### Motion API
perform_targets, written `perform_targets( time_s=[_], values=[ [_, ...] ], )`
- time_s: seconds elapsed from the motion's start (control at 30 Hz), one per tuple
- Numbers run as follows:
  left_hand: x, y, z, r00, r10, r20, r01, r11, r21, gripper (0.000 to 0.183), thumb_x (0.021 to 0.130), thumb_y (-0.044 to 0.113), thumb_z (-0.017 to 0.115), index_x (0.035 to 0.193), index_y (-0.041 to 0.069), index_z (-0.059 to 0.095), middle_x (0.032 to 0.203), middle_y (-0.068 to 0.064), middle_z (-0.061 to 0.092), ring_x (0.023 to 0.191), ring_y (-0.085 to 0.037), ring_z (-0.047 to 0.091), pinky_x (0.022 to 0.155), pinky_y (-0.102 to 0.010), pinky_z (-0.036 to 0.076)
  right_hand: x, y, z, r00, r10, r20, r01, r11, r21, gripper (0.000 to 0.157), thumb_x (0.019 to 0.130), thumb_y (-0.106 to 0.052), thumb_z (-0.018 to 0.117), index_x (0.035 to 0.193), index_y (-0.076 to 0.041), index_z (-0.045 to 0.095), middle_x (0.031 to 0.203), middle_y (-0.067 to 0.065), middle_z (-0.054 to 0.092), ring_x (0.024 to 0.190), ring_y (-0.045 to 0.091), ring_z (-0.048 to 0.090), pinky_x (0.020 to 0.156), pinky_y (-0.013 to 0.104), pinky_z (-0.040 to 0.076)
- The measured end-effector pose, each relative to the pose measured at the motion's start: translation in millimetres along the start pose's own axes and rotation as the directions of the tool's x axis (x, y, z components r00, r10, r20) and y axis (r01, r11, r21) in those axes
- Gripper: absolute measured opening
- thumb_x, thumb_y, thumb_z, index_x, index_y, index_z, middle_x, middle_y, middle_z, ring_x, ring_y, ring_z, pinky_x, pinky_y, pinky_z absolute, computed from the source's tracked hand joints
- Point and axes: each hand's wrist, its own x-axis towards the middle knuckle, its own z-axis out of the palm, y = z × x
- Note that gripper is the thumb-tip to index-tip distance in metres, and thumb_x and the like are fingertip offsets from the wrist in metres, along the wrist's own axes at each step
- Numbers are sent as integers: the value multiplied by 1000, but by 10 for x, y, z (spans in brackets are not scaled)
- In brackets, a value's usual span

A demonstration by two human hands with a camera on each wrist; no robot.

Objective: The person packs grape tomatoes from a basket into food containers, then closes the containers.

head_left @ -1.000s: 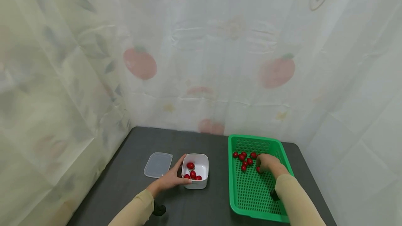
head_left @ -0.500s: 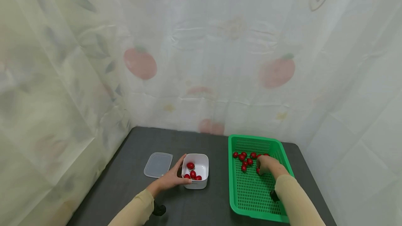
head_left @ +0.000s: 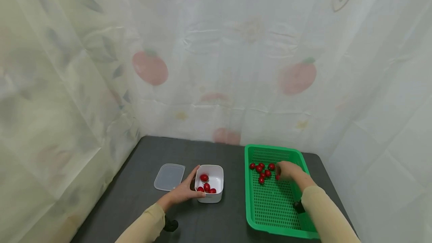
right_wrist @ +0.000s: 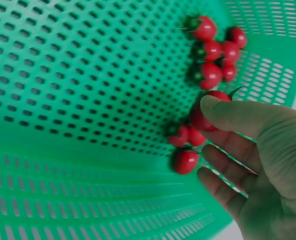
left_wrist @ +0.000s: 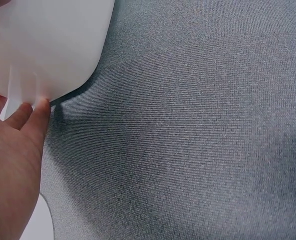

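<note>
In the head view my left hand (head_left: 182,192) grips the side of a square white container (head_left: 214,198), thumb in front and fingers behind. Several cherry tomatoes (head_left: 206,187) lie inside it. The left wrist view shows my fingertips (left_wrist: 40,110) against its pale wall (left_wrist: 57,45). My right hand (head_left: 288,171) is over the far right part of a green basket (head_left: 249,205). Up close, its thumb and forefinger pinch a red cherry tomato (right_wrist: 200,117) with a green stem. Loose cherry tomatoes (right_wrist: 211,75) lie around those fingers on the basket's slotted floor.
A translucent lid (head_left: 170,177) lies flat on the dark table (head_left: 189,153), left of the container. Behind the table hangs a pale printed curtain (head_left: 216,66). The basket's raised rim lies between the container and the tomatoes in the basket.
My right hand has shifted slightly up and away within the basket, its forearm a little to the right. My left hand and the white container stay in place.
</note>
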Motion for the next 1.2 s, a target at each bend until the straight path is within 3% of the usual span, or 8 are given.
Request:
perform_targets(
  time_s=[0.2, 0.47, 0.87, 1.2],
  values=[
    [3, -2, 1, 1000, -2, 1, 2, 1000, -1, 115, 86, 32, 83, 166, 21, 0, 166, -14, 16, 147, -39, 24, 113, -60, 33, -9, -155, -149, 995, -83, -57, 85, 996, 37, 22, 87, -4, 79, 106, -5, 67, 96, 3, 64, 83, 21, 61, 72, 44, 52],
    [-1, -7, -7, 1000, -30, -3, 30, 1000, 5, 121, 84, 33, 85, 166, 21, -2, 169, -14, 11, 151, -42, 17, 113, -66, 26, 4, -452, -280, 973, -195, -122, 203, 977, 58, 21, 90, -9, 77, 110, -9, 69, 102, 2, 66, 93, 22, 62, 79, 45, 53],
    [5, 21, 6, 999, -31, -13, 31, 999, 18, 120, 84, 34, 86, 166, 26, -1, 169, -13, 12, 151, -39, 17, 114, -67, 24, 143, -969, -281, 942, -317, -110, 328, 938, 110, 27, 95, -15, 74, 122, -16, 70, 117, -3, 68, 112, 23, 63, 89, 44, 52],
    [25, 8, 16, 1000, 0, -15, 1, 999, 38, 122, 83, 32, 86, 166, 20, -3, 169, -13, 10, 151, -38, 16, 115, -68, 19, 300, -1340, -193, 894, -440, -84, 447, 886, 122, 26, 95, -14, 75, 120, -15, 73, 110, -6, 71, 106, 21, 66, 87, 40, 53]
  ],
)
